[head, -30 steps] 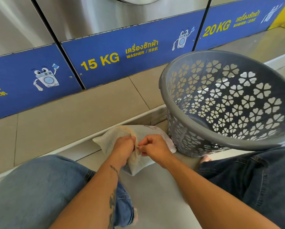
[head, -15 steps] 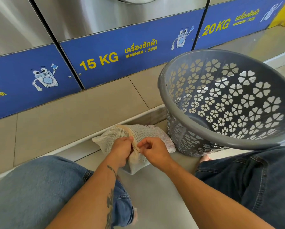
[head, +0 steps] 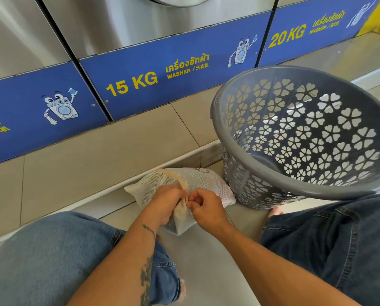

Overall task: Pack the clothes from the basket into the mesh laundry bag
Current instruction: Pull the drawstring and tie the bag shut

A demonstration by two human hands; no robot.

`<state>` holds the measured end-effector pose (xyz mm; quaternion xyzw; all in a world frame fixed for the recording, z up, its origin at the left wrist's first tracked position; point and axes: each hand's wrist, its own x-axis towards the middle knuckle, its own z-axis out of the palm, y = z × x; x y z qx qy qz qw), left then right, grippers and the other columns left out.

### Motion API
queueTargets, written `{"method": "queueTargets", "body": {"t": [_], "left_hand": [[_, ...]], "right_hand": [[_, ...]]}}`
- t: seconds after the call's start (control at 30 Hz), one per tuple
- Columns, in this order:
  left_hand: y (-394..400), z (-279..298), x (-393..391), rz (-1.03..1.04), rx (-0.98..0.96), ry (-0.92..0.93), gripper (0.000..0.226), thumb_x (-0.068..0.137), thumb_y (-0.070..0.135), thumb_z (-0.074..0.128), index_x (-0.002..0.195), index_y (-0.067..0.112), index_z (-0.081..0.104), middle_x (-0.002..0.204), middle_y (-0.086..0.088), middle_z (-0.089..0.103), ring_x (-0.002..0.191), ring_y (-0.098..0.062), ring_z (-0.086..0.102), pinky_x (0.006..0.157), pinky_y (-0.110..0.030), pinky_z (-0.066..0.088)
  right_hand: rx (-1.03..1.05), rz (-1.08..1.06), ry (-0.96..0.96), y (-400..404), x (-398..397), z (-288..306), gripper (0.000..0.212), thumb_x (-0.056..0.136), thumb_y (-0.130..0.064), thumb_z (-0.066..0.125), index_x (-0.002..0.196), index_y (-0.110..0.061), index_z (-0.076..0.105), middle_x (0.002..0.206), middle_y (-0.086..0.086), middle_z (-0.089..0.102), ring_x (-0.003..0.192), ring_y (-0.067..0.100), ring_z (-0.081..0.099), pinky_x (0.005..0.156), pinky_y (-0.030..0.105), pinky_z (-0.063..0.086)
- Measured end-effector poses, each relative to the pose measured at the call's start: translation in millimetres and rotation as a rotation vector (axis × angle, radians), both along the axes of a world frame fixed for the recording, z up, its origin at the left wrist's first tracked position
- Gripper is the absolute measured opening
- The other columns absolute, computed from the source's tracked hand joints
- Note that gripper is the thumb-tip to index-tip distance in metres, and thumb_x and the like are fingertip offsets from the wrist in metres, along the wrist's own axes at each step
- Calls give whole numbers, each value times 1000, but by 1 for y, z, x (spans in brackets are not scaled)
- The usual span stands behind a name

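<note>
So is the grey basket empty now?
Empty, as far as shows: the basket has only bare floor and flower-shaped holes inside, no clothes.

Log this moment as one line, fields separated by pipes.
phase: closing bag | left hand: gripping mesh laundry bag | right hand: pinching its opening | basket: no clothes visible | bag on floor beside basket

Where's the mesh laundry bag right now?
The mesh laundry bag lies on the floor at lower centre of the head view, just left of the grey basket, with the left hand and right hand gripping its near end.
</note>
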<state>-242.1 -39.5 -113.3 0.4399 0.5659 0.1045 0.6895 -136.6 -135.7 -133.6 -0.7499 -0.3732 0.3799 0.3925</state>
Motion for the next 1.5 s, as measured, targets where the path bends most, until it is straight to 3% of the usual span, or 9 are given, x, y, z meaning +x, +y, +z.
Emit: {"method": "queueTargets", "body": {"t": [0.23, 0.4, 0.5, 0.63, 0.77, 0.87, 1.1, 1.23, 1.5], "left_hand": [[2, 3, -1, 97, 23, 40, 15, 76, -8, 56, 76, 4, 65, 61, -10, 57, 58, -21, 53, 57, -31, 43], [3, 2, 0, 112, 3, 34, 19, 74, -12, 55, 72, 5, 64, 65, -12, 59, 64, -24, 56, 65, -36, 47], [4, 0, -2, 123, 64, 48, 19, 74, -10, 57, 70, 7, 64, 70, -13, 61, 66, -23, 57, 65, -36, 47], [4, -3, -2, 138, 98, 52, 16, 77, -5, 59, 72, 8, 66, 69, -12, 62, 66, -23, 56, 63, -36, 46], [2, -6, -3, 131, 123, 71, 12, 83, -2, 61, 78, 5, 69, 70, -11, 66, 67, -23, 60, 65, -36, 50], [2, -8, -4, 131, 160, 89, 15, 82, -1, 62, 73, 9, 68, 70, -11, 68, 68, -24, 62, 69, -39, 53], [-2, -4, -2, 94, 328, 172, 8, 79, 5, 67, 74, 11, 68, 69, -4, 68, 65, -18, 60, 64, -33, 49], [-3, -3, -1, 78, 425, 232, 4, 80, 5, 69, 82, 7, 66, 76, -6, 68, 68, -18, 60, 65, -31, 48], [-3, -3, -1, 6, 480, 261, 10, 75, 7, 72, 79, 13, 65, 73, 0, 68, 66, -15, 60, 62, -28, 49]], "right_hand": [[21, -34, 67, 1, -7, -2, 23, 78, -2, 74, 76, -25, 70, 72, -10, 68, 68, 2, 63, 65, 20, 54], [22, -65, 73, 1, -10, -4, 21, 77, -1, 74, 78, -22, 71, 71, -9, 68, 65, -1, 62, 61, 15, 52], [31, -60, 110, 2, -8, -4, 17, 78, -1, 74, 82, -18, 73, 75, -4, 70, 69, 5, 64, 63, 17, 53], [60, -42, 121, 4, -8, -3, 20, 77, 1, 74, 79, -19, 73, 71, -8, 69, 65, -2, 61, 61, 14, 51], [60, 15, 45, 5, -10, -4, 21, 76, 1, 71, 75, -20, 71, 68, -10, 68, 65, 1, 61, 63, 22, 53], [31, 110, -19, 7, -10, -4, 21, 81, 0, 64, 78, -21, 66, 72, -10, 66, 70, 8, 60, 69, 31, 52], [60, 158, -107, 5, -9, -7, 17, 89, 1, 55, 85, -14, 58, 94, -1, 53, 84, 13, 51, 74, 27, 44], [81, 151, -106, 6, -8, -7, 18, 88, 3, 53, 84, -13, 59, 93, 1, 55, 85, 14, 52, 73, 29, 45], [40, 115, -21, 9, -6, -11, 20, 88, 1, 53, 79, -17, 56, 80, -6, 58, 74, 7, 51, 64, 25, 43]]}}
